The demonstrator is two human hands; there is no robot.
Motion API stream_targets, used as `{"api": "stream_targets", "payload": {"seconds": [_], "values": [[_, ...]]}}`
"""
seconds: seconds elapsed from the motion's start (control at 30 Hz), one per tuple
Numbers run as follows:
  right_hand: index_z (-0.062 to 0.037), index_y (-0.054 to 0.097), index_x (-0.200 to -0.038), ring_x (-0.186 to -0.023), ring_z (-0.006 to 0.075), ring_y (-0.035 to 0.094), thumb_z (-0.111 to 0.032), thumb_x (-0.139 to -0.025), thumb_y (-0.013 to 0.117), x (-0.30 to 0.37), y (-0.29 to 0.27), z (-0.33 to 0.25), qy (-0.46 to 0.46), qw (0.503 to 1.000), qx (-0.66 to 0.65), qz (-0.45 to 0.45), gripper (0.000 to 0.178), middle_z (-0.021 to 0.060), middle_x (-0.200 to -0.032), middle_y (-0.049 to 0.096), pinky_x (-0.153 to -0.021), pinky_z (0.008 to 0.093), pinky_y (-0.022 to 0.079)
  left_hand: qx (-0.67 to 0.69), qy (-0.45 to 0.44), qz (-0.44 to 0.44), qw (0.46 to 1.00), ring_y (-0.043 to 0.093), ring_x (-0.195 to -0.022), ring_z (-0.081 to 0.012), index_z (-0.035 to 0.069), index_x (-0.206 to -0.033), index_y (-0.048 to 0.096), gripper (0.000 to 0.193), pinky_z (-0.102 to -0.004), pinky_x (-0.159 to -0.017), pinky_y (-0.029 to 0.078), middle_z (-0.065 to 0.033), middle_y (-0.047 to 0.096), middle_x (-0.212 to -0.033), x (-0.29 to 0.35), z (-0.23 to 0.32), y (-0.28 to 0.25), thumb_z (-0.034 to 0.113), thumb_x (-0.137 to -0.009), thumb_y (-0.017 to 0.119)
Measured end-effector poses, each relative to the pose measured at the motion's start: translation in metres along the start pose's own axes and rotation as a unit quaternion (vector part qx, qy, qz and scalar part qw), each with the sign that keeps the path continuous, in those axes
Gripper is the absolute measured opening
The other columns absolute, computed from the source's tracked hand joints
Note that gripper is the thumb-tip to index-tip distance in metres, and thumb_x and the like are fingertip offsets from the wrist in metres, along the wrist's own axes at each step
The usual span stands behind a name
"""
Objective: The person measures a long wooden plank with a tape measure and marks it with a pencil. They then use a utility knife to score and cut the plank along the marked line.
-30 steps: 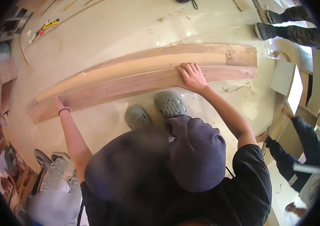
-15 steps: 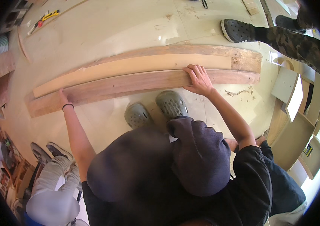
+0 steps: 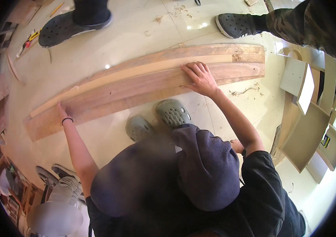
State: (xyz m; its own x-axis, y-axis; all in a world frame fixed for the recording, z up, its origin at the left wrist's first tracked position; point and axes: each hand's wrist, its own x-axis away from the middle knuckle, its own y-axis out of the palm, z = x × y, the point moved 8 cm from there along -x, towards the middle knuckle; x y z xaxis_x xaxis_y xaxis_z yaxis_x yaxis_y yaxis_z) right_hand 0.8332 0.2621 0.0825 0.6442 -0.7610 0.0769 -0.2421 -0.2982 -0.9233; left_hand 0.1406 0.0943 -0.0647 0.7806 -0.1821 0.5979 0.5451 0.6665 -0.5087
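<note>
in the half second just past, the long reddish-brown plank [image 3: 136, 87] has shifted away from the person, between and under the two hands. beyond it, the pale strip [image 3: 138, 74] now looks narrower; on the near side, a band of wood [image 3: 136, 103] has come into view. this suggests that the plank is loose and its place against the wood beneath is not settled.

the right hand [image 3: 201, 79] is partly open, straddling the plank right of its middle: fingertips reach the far edge, thumb lies toward the near edge, so it seems to grip across the width. the left hand [image 3: 63, 112], with a dark band at the wrist, touches the plank's left end. one digit points up along it; the others are hidden, so how far that hand is closed cannot be told.

past the right hand, the rougher end of the wider board [image 3: 249, 53] shows, and wood shavings [image 3: 247, 91] lie on the floor to the right of that hand. between the forearms are the person's grey-green clogs [image 3: 173, 112].

another person's dark clog [image 3: 67, 29] has newly appeared beyond the left hand, near a yellow cutter [image 3: 32, 36]; a second dark clog [image 3: 236, 25] stands beyond the right hand.
</note>
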Motion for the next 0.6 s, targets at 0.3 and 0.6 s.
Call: {"api": "stream_targets", "payload": {"seconds": [0.3,0.6], "values": [[-0.0067,0.036,-0.147,-0.133,0.0329,0.043,-0.038,-0.071,0.083,0.081,-0.057,0.13,0.215,0.963,0.123,-0.11,0.095,0.0162,-0.141,0.045,-0.117,0.0475,0.028,0.012,0.016,-0.02,1.0,0.053,-0.117,-0.0258,0.006,-0.139,0.05,0.079,-0.0419,-0.098,0.043,-0.0111,0.055,-0.136,-0.033,-0.008,-0.001,0.061,-0.084,0.061],[-0.0099,0.052,-0.134,-0.127,0.0315,0.049,-0.022,-0.067,0.083,0.081,-0.067,0.154,0.171,0.975,0.061,-0.127,0.075,0.009,-0.133,0.053,-0.11,0.0431,0.039,0.006,-0.022,0.002,1.0,0.044,-0.134,-0.0263,0.005,-0.146,0.043,0.09,-0.0421,-0.111,0.034,-0.0135,0.048,-0.146,-0.028,-0.009,-0.008,0.062,-0.079,0.065]]}}
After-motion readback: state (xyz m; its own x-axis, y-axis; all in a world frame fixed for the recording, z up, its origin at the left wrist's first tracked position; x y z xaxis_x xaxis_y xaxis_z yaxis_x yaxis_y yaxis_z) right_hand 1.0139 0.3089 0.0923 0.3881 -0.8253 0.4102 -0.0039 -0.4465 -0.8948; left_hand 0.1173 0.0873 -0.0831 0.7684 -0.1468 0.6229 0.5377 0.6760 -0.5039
